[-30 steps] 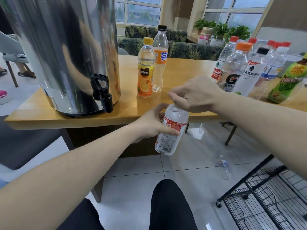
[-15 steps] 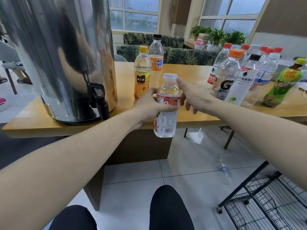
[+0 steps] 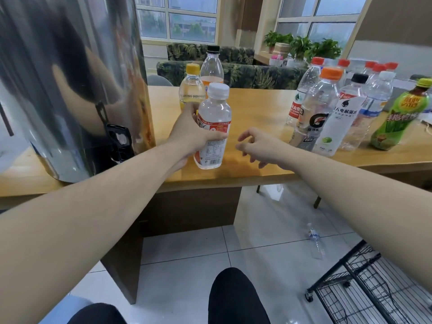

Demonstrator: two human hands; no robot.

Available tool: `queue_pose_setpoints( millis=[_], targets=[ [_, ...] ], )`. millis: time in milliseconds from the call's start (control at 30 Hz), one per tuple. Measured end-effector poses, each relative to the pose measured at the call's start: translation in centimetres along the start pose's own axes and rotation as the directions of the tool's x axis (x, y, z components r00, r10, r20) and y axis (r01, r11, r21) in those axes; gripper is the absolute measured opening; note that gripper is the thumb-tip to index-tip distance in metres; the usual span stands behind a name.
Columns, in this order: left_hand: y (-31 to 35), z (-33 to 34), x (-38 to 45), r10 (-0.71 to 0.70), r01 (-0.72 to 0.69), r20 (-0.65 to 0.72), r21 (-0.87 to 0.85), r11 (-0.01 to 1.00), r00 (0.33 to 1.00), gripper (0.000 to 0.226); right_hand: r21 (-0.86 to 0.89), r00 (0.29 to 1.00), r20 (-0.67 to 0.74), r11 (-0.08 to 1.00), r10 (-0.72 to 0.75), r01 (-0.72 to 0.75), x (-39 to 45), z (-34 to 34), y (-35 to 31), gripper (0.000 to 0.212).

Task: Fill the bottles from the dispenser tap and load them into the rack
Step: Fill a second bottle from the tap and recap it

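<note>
My left hand (image 3: 191, 134) grips a small clear bottle (image 3: 214, 127) with a white cap and a red-and-white label, upright over the wooden table (image 3: 257, 108). My right hand (image 3: 259, 146) hovers just right of it, fingers loosely curled, holding nothing. The steel dispenser (image 3: 70, 78) stands at the left, its black tap (image 3: 118, 143) low on the front, left of the held bottle. A black wire rack (image 3: 374, 288) sits on the floor at the lower right.
Two bottles, one with a yellow cap (image 3: 192, 87) and one with a black cap (image 3: 212, 66), stand behind the held one. Several more bottles (image 3: 327, 108) crowd the table's right side. One bottle (image 3: 315, 239) lies on the tiled floor. My knees show at the bottom.
My left hand raised the capped bottle from below the table edge to above the tabletop. My right hand left the cap and drew away to the right.
</note>
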State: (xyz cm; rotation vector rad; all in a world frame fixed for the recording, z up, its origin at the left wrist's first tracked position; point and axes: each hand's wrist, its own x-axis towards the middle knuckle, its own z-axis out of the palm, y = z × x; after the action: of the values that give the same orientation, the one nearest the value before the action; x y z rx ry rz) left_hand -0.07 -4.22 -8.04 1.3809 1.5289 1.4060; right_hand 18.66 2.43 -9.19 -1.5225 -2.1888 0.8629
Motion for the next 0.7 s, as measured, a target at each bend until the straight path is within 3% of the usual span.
queue_pose_setpoints(
  millis=[133, 267, 433, 567, 700],
  targets=[
    [-0.8, 0.2, 0.8, 0.046, -0.045, -0.06, 0.024, 0.999, 0.997, 0.068, 0.035, 1.0, -0.005, 0.999, 0.009, -0.008, 2.1, 0.9, 0.5, 0.036],
    [-1.7, 0.5, 1.9, 0.064, -0.037, -0.175, 0.152, 0.988, 0.982, 0.083, 0.061, 1.0, -0.025, 0.998, 0.007, -0.005, 4.3, 1.8, 0.3, 0.046],
    [-2.9, 1.0, 2.4, 0.099, -0.06, -0.263, 0.155, 0.986, 0.96, 0.09, 0.138, 0.997, -0.057, 0.989, -0.044, 0.052, 6.8, 2.4, -0.1, 0.063],
    [-3.8, 1.3, 2.4, 0.071, -0.03, -0.274, 0.148, 0.988, 0.959, 0.093, 0.171, 0.994, -0.014, 0.979, -0.108, 0.109, 8.3, 2.7, -0.5, 0.078],
    [-3.8, 1.2, 2.6, 0.051, -0.02, -0.263, 0.121, 0.992, 0.963, 0.091, 0.191, 0.988, -0.073, 0.971, -0.133, 0.145, 9.7, 3.0, -1.1, 0.082]
  ],
)
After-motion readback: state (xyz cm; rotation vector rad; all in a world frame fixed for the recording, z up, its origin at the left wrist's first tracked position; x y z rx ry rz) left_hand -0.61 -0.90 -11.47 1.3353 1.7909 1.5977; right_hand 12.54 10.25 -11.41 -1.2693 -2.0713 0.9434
